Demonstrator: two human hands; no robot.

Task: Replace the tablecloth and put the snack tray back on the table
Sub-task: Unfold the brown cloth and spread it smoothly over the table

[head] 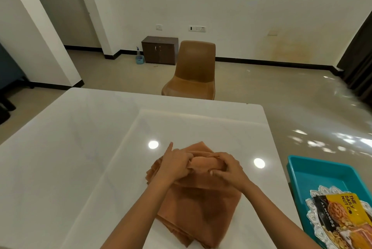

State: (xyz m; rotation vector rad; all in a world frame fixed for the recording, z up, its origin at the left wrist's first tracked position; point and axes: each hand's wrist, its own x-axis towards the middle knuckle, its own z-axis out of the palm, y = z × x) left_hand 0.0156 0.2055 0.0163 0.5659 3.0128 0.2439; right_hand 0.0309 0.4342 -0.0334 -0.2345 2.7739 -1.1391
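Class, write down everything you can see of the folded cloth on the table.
The cloth is rust-orange, thin woven-looking fabric, folded in several layers into a rough rectangle. It lies on the glossy white table, close to the person. The left hand and right hand pinch a bunched fold at its far end.

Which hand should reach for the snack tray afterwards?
Probably the right hand: the tray sits on that side, in the teal bin. Both hands grip the cloth now; the left hand is farther.
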